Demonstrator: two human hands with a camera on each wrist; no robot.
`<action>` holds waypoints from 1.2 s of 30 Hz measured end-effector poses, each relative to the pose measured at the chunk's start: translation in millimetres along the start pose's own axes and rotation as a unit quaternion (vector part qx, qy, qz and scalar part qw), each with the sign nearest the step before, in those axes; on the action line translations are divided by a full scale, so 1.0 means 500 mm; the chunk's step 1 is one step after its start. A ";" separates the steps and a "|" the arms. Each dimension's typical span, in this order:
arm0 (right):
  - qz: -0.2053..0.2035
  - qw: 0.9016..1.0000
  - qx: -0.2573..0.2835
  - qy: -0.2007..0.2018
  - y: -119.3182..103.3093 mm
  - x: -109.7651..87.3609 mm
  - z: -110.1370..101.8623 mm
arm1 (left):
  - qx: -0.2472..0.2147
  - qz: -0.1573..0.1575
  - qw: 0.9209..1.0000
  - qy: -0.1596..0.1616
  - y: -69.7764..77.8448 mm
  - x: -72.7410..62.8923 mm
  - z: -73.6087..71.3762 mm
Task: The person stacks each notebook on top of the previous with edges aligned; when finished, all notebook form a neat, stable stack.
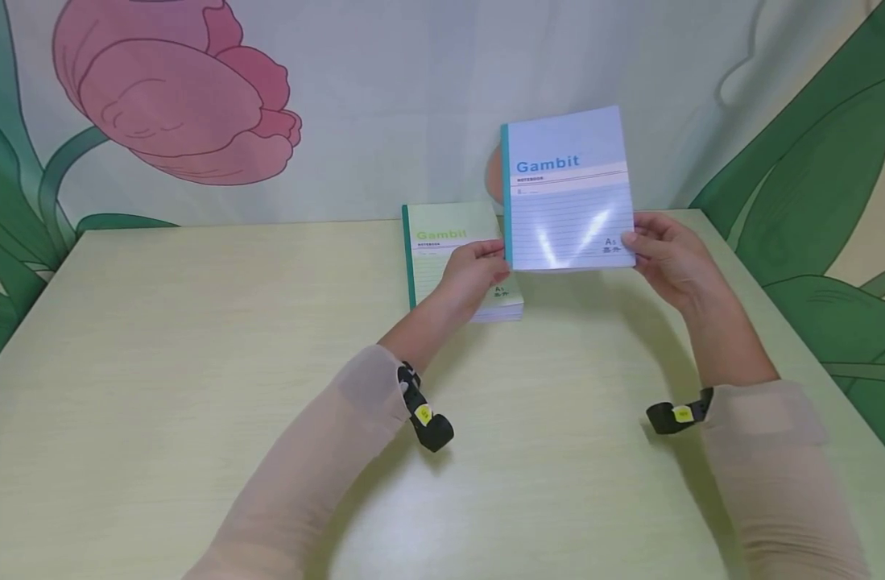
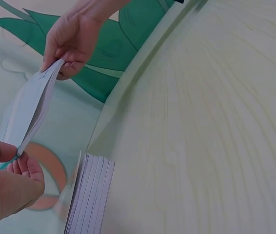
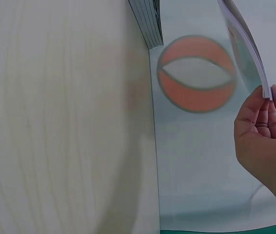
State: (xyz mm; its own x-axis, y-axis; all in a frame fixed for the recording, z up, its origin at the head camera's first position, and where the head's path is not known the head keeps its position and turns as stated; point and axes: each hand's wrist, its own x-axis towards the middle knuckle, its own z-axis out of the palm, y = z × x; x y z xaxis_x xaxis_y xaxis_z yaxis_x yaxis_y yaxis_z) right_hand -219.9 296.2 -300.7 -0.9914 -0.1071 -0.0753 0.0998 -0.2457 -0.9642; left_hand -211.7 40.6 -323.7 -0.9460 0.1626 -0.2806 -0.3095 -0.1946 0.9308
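A blue-covered Gambit notebook (image 1: 568,201) with a teal spine is held up above the table between both hands. My left hand (image 1: 474,274) pinches its lower left corner by the spine; in the left wrist view the thumb and fingers (image 2: 28,168) close on that corner. At the lower right edge, my right hand (image 1: 674,262) pinches it between thumb and fingers, as the right wrist view of the notebook (image 3: 252,53) shows too. Behind the left hand lies a stack of notebooks (image 1: 452,217) with a green Gambit cover on top, partly hidden by the hand and the blue notebook.
The pale wood-grain table (image 1: 196,362) reaches back to a wall covering (image 1: 384,105) printed with a pink flower and green leaves. The stack's page edges (image 2: 90,195) face the left wrist camera, near the table's back edge.
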 end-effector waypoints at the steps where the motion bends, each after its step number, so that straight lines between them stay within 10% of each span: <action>1: -0.001 1.000 0.001 0.000 0.001 0.001 0.001 | 0.001 0.001 1.000 0.000 0.000 0.000 -0.001; 36: 0.011 1.000 -0.023 -0.011 0.028 0.024 0.045 | -0.030 0.003 0.999 0.027 -0.014 -0.017 -0.043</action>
State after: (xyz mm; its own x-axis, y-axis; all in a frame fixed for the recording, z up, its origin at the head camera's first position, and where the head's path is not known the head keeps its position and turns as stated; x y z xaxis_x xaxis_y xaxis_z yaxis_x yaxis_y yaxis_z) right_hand -228.3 269.7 -309.5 -0.9867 -0.1335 -0.0925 0.1180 -0.1984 -0.9730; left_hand -203.7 19.8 -333.2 -0.9509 0.1099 -0.2893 -0.3082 -0.2529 0.9171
